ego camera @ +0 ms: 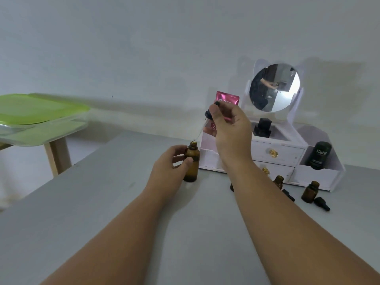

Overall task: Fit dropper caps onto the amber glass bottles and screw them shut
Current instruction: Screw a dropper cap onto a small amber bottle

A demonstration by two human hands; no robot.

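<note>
An amber glass bottle point(191, 163) stands upright on the grey table point(102, 202), and my left hand point(168, 171) grips it around the body. My right hand point(230, 130) holds a black dropper cap point(208, 115) above and to the right of the bottle. The cap's thin glass pipette point(199, 132) slants down, its tip right at the bottle's open mouth. To the right stand two more open amber bottles point(279, 181) point(310, 192), each with a loose black dropper cap point(287, 194) point(321, 203) lying on the table beside it. A further bottle is mostly hidden behind my right forearm.
A white vanity organiser point(277, 155) with drawers, a round mirror point(274, 87), a pink pouch point(227, 98) and a black tube point(318, 155) stands at the back right. A green-lidded clear container point(37, 114) rests on a wooden stool at the left.
</note>
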